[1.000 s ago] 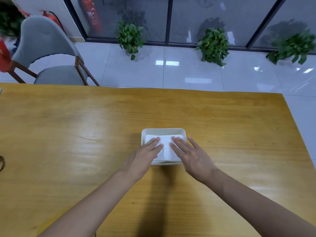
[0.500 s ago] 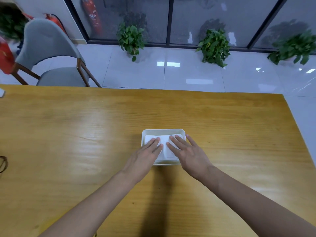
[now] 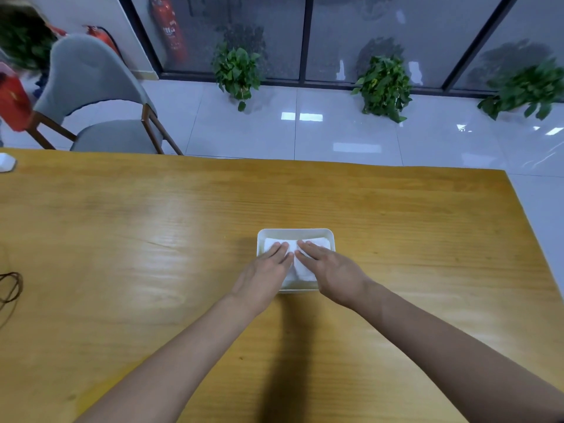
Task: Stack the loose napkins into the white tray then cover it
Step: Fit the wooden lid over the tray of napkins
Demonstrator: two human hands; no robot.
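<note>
**A:** Where do we have edges and room?

**B:** We see the worktop [image 3: 122, 239] stretching wide. Its far edge runs well beyond the white tray [image 3: 295, 232], and its right edge slants down the right side of our view. Open wood lies to the left, to the right and beyond the tray.

**A:** And where is the tray itself?

**B:** It sits flat near the middle of the worktop, straight ahead of us. It is a shallow rectangle with rounded corners and a pale rim. The napkins [image 3: 320, 242] lie inside it, white and folded, filling most of the floor of the tray.

**A:** What are our hands doing?

**B:** Our left hand [image 3: 265, 273] and right hand [image 3: 332, 273] both lie palm down on the napkins with fingers straight, pressing and gripping nothing. Their fingertips nearly meet over the middle of the stack, and the wrists cross the tray's near rim.

**A:** What else is around us?

**B:** A dark cord [image 3: 10, 288] curls at the left edge of the worktop, and a small white object [image 3: 6, 162] sits at the far left corner, both well apart from the tray. Past the worktop a grey chair [image 3: 91, 87] stands at the left. Three potted plants [image 3: 236, 71] line the glass wall on the tiled floor, and a red fire extinguisher [image 3: 169, 29] stands near the wall corner. None of these is near our hands.
</note>
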